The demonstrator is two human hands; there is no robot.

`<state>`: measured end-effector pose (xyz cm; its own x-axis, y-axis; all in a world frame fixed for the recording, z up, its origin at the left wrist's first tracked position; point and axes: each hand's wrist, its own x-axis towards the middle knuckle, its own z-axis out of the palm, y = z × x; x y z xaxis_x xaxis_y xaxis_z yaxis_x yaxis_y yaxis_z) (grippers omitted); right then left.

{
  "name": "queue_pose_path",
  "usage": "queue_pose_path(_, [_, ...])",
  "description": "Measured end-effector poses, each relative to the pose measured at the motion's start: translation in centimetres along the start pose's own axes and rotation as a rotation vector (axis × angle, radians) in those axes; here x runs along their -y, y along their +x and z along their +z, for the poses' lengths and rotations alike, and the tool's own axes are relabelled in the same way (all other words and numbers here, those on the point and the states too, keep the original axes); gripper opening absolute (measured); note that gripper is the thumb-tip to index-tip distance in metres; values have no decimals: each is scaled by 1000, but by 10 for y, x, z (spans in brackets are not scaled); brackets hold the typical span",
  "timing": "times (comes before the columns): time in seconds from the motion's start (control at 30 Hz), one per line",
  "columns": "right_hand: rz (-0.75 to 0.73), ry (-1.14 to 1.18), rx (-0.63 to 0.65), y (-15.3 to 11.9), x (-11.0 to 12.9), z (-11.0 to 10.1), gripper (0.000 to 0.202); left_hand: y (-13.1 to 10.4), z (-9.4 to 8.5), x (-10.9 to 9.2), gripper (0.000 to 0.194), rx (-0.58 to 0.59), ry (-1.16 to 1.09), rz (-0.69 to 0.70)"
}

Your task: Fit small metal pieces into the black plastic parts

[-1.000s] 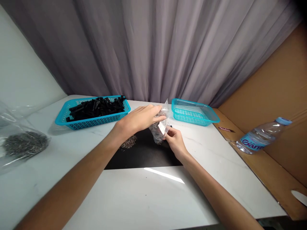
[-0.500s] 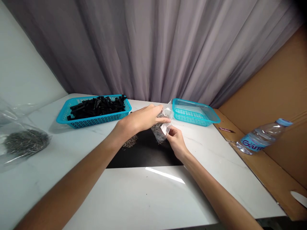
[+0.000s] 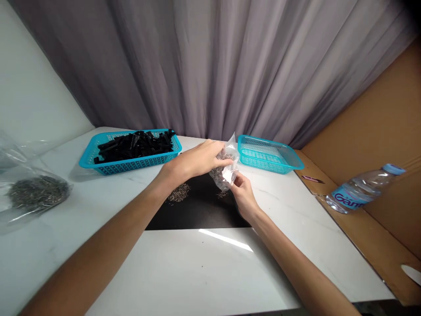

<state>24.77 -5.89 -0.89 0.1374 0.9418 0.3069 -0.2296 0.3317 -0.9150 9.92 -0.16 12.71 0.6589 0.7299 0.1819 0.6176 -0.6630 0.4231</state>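
A clear plastic bag of small metal screws is held above the black mat. My left hand is closed round the bag's upper left side. Lower down, my right hand pinches the bag's right edge. On the mat lies a pile of screws, below my left wrist. A smaller heap of screws rests under the bag.
A blue basket full of black parts stands at the back left, an empty turquoise basket at the back right. Another bag of screws lies at far left. A water bottle and a pink cutter are at right.
The bag has risen slightly and tilted, so the small heap of screws beneath it shows more. Both hands still hold the bag.
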Motion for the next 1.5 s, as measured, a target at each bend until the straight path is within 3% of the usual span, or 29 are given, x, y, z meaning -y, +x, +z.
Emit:
queue_pose_path(0.37, [53,-1,17,1,0,-7,37,-5,1,-8,29,-2,-9,7])
queue_pose_path(0.6, [67,-2,7,0,-2,-8,33,-13,2,-19,52,25,123,-76])
queue_pose_path(0.8, [95,-16,47,0,-2,-7,35,-13,-2,-27,30,64,228,-74])
queue_pose_path(1.1, [92,-120,81,3,1,-11,38,-7,4,-11,29,20,192,-7])
queue_pose_path(1.33, [100,-8,75,5,2,-10,48,-4,2,-8,26,-25,82,29])
queue_pose_path(1.5, [90,-21,75,4,4,-9,44,-5,3,-7,27,-23,43,51])
